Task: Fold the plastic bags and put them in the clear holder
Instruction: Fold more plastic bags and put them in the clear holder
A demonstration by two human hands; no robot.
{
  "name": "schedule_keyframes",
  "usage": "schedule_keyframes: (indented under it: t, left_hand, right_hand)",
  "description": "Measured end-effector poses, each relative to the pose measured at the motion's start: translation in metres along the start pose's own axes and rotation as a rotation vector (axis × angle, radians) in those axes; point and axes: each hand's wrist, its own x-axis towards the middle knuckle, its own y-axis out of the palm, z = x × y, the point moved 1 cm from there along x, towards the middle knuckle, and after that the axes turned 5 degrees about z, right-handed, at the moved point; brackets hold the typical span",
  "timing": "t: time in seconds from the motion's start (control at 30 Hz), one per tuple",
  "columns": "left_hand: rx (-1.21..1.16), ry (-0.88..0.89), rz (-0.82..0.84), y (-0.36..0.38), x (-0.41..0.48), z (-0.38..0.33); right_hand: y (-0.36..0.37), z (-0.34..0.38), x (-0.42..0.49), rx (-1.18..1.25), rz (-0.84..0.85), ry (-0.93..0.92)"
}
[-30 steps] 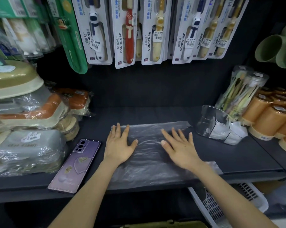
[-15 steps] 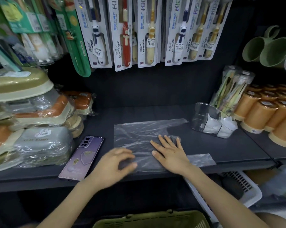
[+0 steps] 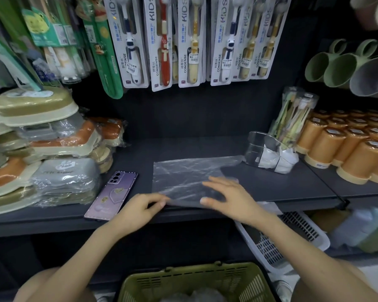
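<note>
**A:** Where's my grip?

**B:** Your left hand [image 3: 138, 211] pinches the near left corner of the thin clear plastic bag [image 3: 183, 173] between thumb and forefinger. Your right hand [image 3: 229, 197] lies flat on it, fingers straight, gripping nothing. The bag lies flat by the front edge of the dark shelf [image 3: 281, 184].

**A:** And the fold?

**B:** Anchor with the right palm, carry the corner low toward the far edge, match the edges, then crease.

**A:** Room?

**B:** The purple phone [image 3: 112, 192] lies just beside the bag's left edge. The clear plastic holder [image 3: 257, 147] stands at its far right corner. Fold toward the back.
</note>
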Motion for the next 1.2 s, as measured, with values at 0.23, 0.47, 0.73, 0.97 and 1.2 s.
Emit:
schedule_keyframes:
  t: [0.23, 0.47, 0.73, 0.97, 1.2]
  left_hand:
    - [-0.346, -0.042, -0.037, 0.002, -0.019, -0.018]
    - [-0.614, -0.1, -0.162, 0.009, -0.025, -0.017]
    - [-0.697, -0.265, -0.333, 0.014, 0.0, -0.021]
    - [-0.552, -0.285, -0.412, 0.015, 0.006, -0.012]
    - [-0.113, -0.451, -0.471, 0.009, -0.003, -0.008]
  right_hand:
    - [0.018, 0.013, -0.032, -0.039, -0.178, -0.028]
    - [-0.011, 0.021, -0.02, 0.268, 0.008, -0.008]
    - [-0.038, 0.032, 0.047, 0.194, 0.128, 0.027]
    - [-0.007, 0.015, 0.093, 0.062, 0.16, 0.031]
    - [0.003, 0.005, 0.101, 0.08, 0.182, 0.067]
